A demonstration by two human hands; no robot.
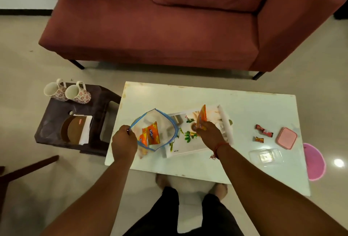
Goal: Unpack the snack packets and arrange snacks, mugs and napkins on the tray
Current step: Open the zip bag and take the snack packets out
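Nearest, the left hand (pixel 124 141) pinches the blue rim of a clear zip bag (pixel 153 129), holding its mouth open just above the white counter (pixel 244 107); two orange snack packets (pixel 150 135) lie inside it. The right hand (pixel 207 132) is closed on a third orange packet (pixel 201 116) by its lower end, holding it upright over the floral tray (pixel 188 135), which sits on the counter touching the bag. These packets look light, crinkly and slippery, so a pinch on the sealed edge should hold better than one on the puffed middle. To the right lie small wrapped sweets (pixel 263 132), a pink lid (pixel 286 138) and a clear box (pixel 265 156). Farther left, on a dark stool (pixel 105 103), napkins (pixel 85 130) lie under a brown disc, and beyond them two floral mugs (pixel 67 91), breakable, best taken by their handles.
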